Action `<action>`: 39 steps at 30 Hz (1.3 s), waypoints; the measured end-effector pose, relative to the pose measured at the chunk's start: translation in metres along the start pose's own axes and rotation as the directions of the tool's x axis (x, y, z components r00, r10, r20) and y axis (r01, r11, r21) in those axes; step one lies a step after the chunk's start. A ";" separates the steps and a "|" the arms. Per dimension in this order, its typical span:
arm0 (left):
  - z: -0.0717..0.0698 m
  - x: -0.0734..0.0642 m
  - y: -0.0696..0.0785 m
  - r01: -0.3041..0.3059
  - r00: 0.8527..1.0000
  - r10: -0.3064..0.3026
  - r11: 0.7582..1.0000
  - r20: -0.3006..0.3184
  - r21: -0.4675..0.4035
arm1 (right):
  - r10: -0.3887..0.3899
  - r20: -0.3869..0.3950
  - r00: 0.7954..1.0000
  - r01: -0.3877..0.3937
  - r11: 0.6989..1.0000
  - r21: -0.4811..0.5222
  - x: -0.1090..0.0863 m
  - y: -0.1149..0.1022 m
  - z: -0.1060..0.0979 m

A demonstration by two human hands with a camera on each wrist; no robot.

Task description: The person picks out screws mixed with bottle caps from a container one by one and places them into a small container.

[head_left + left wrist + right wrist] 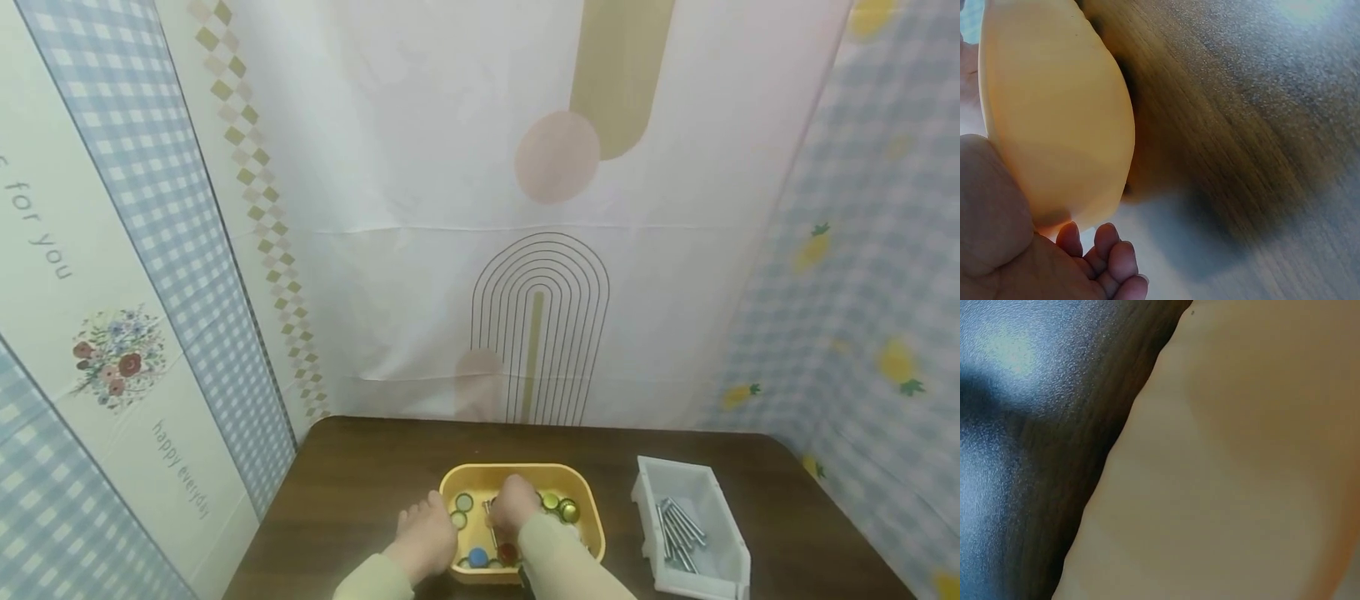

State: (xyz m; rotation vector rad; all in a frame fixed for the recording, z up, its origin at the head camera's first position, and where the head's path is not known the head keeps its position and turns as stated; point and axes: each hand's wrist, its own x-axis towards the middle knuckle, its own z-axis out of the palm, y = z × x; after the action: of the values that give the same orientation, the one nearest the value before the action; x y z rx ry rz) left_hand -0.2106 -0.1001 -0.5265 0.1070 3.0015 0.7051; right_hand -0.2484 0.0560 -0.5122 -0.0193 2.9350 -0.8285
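Note:
A yellow plastic basin (592,508) stands on the table, holding round green and gold caps (569,510), a blue cap (477,557) and a dark red cap (507,553). My left hand (426,533) holds the basin's left end, its fingertips (1107,234) curled at the outer wall in the left wrist view. Inside the basin, my right hand (514,505) reaches down with bent fingers. A silvery bolt (492,533) lies right beside those fingers; I cannot tell whether they grip it. The right wrist view shows only the basin's outer wall (1222,475) and tabletop.
To the right of the basin stands a white open bin (731,521) with several metal bolts (681,533) in it. Dark wood-grain tabletop (360,475) surrounds both containers. Patterned cloth hangs (420,317) at the back and on both sides.

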 end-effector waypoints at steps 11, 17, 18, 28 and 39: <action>0.001 0.003 0.002 -0.009 1.000 0.009 1.000 0.009 0.003 | 0.002 -0.009 1.000 -0.001 0.999 0.045 -0.003 -0.001 -0.005; -0.001 0.003 0.003 -0.011 1.000 0.010 1.000 0.003 0.006 | -0.003 -0.001 1.000 0.003 1.000 0.030 0.000 0.002 -0.003; -0.001 0.003 0.003 -0.011 1.000 0.011 1.000 0.000 0.010 | -0.007 0.000 1.000 0.007 1.000 0.029 0.001 0.002 -0.002; -0.002 0.005 0.002 -0.019 1.000 0.019 1.000 0.012 0.007 | -0.067 0.074 0.995 0.056 0.987 0.149 0.008 0.013 -0.012; -0.002 0.001 0.000 -0.002 1.000 0.002 1.000 0.024 0.001 | -0.066 0.225 0.972 -0.071 0.831 0.551 0.007 0.067 -0.081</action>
State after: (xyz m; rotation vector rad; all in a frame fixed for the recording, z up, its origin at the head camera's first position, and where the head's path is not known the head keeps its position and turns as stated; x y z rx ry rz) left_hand -0.2112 -0.1008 -0.5242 0.1175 2.9790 0.6979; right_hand -0.2618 0.1551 -0.4788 -0.0672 2.3681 -1.5324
